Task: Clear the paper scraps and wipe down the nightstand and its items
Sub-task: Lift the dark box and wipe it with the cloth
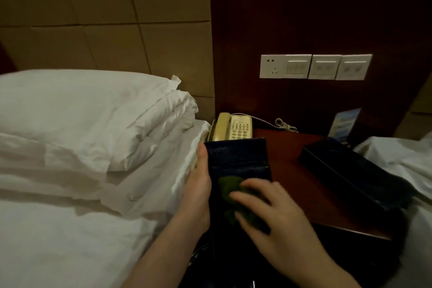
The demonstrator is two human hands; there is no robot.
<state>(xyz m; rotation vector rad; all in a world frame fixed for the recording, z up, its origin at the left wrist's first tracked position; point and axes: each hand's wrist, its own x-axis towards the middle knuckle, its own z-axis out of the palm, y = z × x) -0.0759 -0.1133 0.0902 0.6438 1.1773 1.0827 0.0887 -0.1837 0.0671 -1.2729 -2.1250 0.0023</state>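
Head view: at lower centre of the frame, the left hand is gripping the dark folder's left edge; its long axis is running away from the person — the right hand, fingers spread, is pressing the green cloth on its near end.

Dim light. Tan padded wall panels fill the upper left of the frame; a dark wooden wall panel at upper right carries white switch plates. White rumpled bedding spreads across the lower left.
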